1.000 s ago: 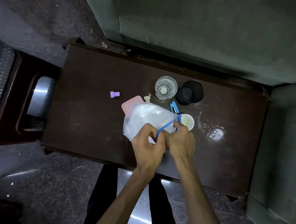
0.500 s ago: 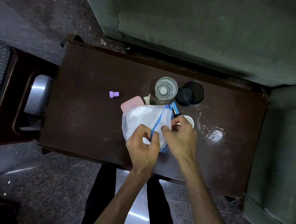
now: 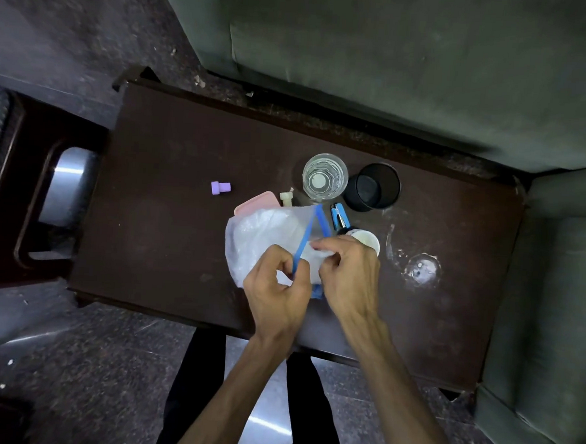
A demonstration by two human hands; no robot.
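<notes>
Bag (image 3: 263,233) at mid-table (image 3: 167,231), slumped against a pink box (image 3: 258,201). Blue zip (image 3: 306,236) peaking at the far side, running back toward the hands. Pinched at its near end by the left hand (image 3: 277,289), thumb and forefinger curled on the strip. Right hand (image 3: 348,276) just beside, fingertips nipping the mouth film. Probably calls for pulling apart sideways. Beyond: glass (image 3: 324,177), black cup (image 3: 372,187), stapler (image 3: 338,217).

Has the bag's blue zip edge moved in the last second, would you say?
Yes: the blue zip edge swung from the white cup toward the glass.
</notes>
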